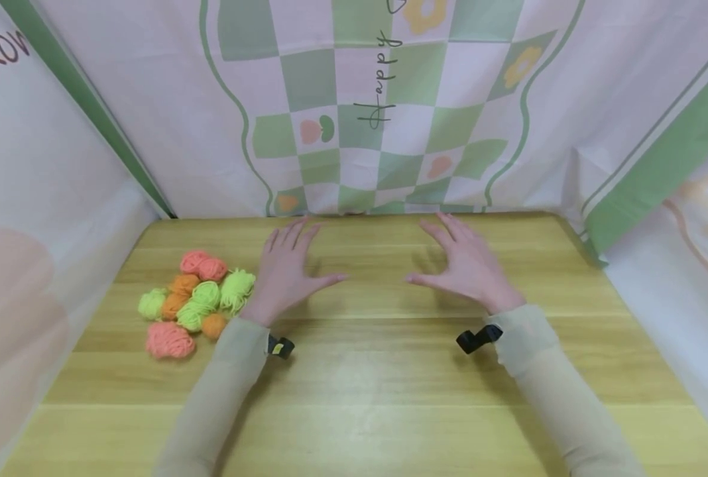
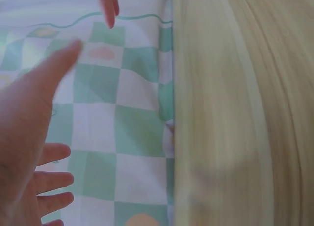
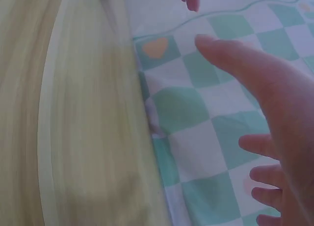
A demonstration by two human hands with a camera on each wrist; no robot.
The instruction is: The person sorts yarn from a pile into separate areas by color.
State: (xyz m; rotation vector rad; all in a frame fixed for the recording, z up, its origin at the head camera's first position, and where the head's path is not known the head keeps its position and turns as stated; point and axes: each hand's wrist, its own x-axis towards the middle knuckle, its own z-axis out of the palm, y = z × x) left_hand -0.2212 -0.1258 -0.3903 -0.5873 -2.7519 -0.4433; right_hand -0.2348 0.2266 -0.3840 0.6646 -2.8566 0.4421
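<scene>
My left hand (image 1: 285,271) hovers over the wooden table with fingers spread and holds nothing. Just left of it lies a cluster of small yarn balls: a yellow-green ball (image 1: 237,289) nearest the wrist, another yellow-green skein (image 1: 199,306), an orange ball (image 1: 213,326) partly behind the sleeve, and pink yarn (image 1: 203,265) at the back. Across from it, my right hand (image 1: 467,265) is spread too, thumb pointing inward, with nothing in its grasp. In the left wrist view the left thumb (image 2: 54,69) stands away from the fingers; the right wrist view shows the right thumb (image 3: 235,59) likewise.
The wooden table (image 1: 354,371) reaches back to a hanging cloth (image 1: 306,79) with green and white checks. More cloth hangs at both sides. A pink yarn ball (image 1: 170,340) and a yellow-green one (image 1: 153,304) lie at the cluster's left. Black straps circle both wrists.
</scene>
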